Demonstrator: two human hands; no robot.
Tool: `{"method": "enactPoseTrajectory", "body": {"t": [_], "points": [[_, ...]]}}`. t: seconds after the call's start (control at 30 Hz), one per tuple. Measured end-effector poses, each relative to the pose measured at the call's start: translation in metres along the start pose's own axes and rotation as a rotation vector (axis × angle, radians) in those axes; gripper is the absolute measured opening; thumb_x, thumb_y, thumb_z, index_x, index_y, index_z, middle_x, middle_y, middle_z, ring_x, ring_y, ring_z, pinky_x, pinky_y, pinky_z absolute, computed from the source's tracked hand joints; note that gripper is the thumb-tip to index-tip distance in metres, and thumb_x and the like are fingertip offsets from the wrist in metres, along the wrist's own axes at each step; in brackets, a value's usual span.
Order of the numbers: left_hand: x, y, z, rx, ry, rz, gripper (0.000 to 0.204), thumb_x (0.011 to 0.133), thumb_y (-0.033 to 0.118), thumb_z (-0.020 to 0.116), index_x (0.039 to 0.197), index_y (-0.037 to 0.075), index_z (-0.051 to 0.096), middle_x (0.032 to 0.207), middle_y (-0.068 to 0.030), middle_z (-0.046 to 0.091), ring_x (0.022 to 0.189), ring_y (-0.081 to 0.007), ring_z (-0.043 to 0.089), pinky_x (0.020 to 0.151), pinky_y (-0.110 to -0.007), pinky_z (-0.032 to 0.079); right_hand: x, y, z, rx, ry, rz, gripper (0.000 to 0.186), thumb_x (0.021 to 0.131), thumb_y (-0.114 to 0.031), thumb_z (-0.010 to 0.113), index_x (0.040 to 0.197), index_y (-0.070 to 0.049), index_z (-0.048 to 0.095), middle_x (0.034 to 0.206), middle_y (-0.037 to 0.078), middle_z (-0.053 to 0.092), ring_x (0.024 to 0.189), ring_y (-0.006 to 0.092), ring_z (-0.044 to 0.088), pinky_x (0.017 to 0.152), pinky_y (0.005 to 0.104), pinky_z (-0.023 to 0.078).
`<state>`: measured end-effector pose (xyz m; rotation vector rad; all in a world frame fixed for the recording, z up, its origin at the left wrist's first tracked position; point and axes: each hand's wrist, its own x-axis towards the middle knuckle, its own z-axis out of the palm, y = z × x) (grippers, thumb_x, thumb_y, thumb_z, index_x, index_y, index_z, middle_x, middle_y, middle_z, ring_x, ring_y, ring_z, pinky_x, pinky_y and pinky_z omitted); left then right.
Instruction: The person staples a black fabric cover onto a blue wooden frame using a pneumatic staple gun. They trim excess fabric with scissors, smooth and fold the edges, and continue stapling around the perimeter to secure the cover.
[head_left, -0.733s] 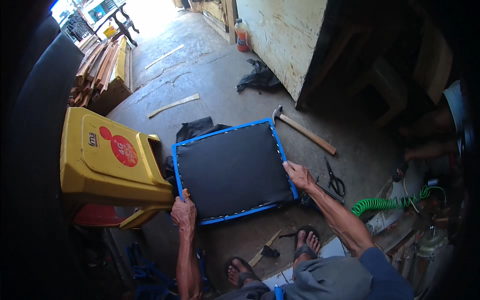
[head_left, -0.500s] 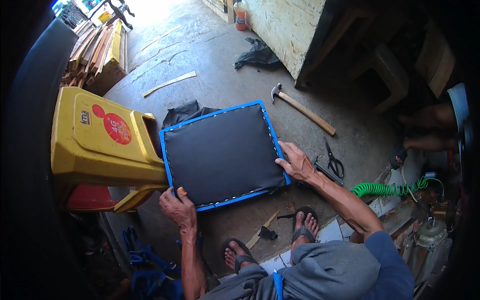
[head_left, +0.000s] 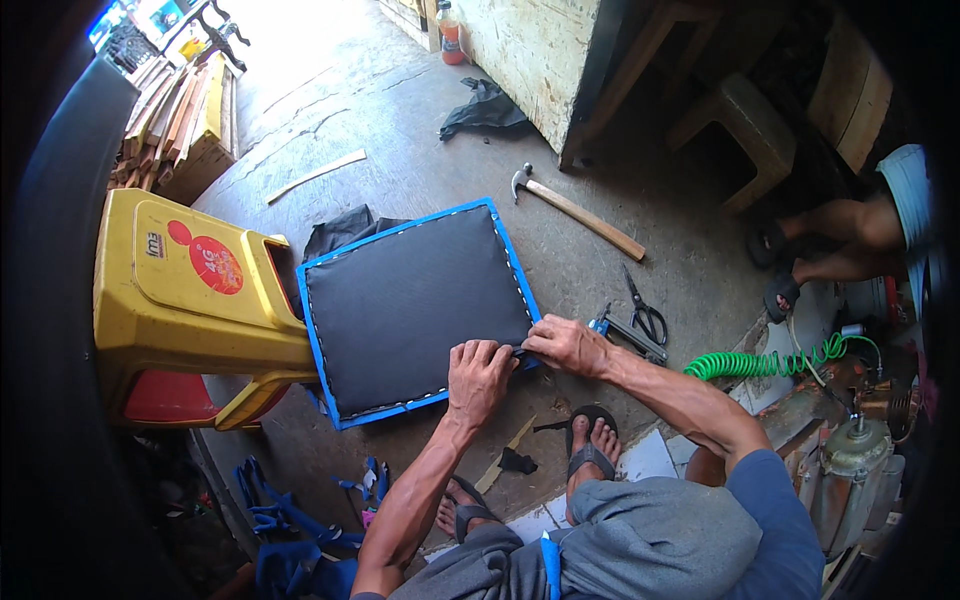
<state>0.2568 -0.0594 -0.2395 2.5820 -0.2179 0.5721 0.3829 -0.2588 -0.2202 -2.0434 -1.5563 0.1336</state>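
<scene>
A square padded panel [head_left: 415,305], black on top with a blue border and small pale stitch-like marks around the edge, lies tilted in front of me. My left hand [head_left: 480,378] bends its fingers closely over the near edge, by the near right corner. Right beside it, my right hand [head_left: 565,345] pinches that same corner with thumb and fingers. The fingers of both hands nearly meet there, and they partly hide what they grip. Black cloth [head_left: 345,232] shows from beneath the panel's far left side.
A yellow plastic stool [head_left: 190,280] lies tipped at the left. To the right are a claw hammer [head_left: 585,218], black scissors [head_left: 650,322], a metal hand tool [head_left: 635,340] and a coiled green hose [head_left: 765,366]. Another person's legs [head_left: 845,225] show at far right. Wood strips [head_left: 175,120] are stacked behind.
My left hand has moved right from the near left corner to the near right one. My right hand has slid down to that corner and now pinches it. The view has shifted slightly.
</scene>
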Motion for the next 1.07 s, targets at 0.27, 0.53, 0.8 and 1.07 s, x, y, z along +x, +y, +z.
{"method": "enactPoseTrajectory", "body": {"t": [0.27,0.53,0.8,1.07], "points": [[0.002,-0.001,0.005,0.35,-0.023,0.319,0.025,0.084,0.019,0.067,0.106,0.007,0.067,0.085,-0.0001,0.054,0.078,-0.0133,0.058,0.055,-0.029,0.042,-0.006,-0.003,-0.001,-0.17,0.003,-0.064,0.027,0.081,-0.008,0.072,0.106,-0.005,0.067,0.098,0.01,0.063,0.093,0.0282,0.066,0.076,0.0381,0.059],[0.005,0.001,0.004,0.328,-0.059,0.41,0.025,0.083,0.02,0.067,0.105,0.008,0.067,0.089,-0.0015,0.057,0.08,-0.0148,0.058,0.06,-0.03,0.044,-0.011,0.0,-0.01,-0.163,-0.028,-0.022,0.022,0.081,-0.01,0.071,0.101,-0.006,0.064,0.095,0.009,0.06,0.092,0.0264,0.064,0.071,0.0374,0.059],[0.002,0.003,0.0,0.168,-0.164,0.271,0.023,0.088,0.015,0.066,0.108,0.004,0.066,0.09,-0.0051,0.057,0.085,-0.0202,0.058,0.071,-0.035,0.046,-0.013,-0.01,-0.009,-0.233,-0.059,0.012,0.017,0.082,-0.011,0.07,0.096,-0.006,0.062,0.093,0.009,0.058,0.092,0.0267,0.064,0.068,0.0362,0.06],[0.0,0.009,0.011,0.251,-0.119,0.268,0.023,0.086,0.013,0.067,0.106,0.003,0.066,0.088,-0.0046,0.058,0.084,-0.0196,0.06,0.069,-0.036,0.047,-0.009,0.003,-0.006,-0.145,-0.167,0.09,0.052,0.085,-0.032,0.078,0.131,-0.012,0.063,0.107,0.013,0.065,0.102,0.0308,0.068,0.078,0.0433,0.06]]}}
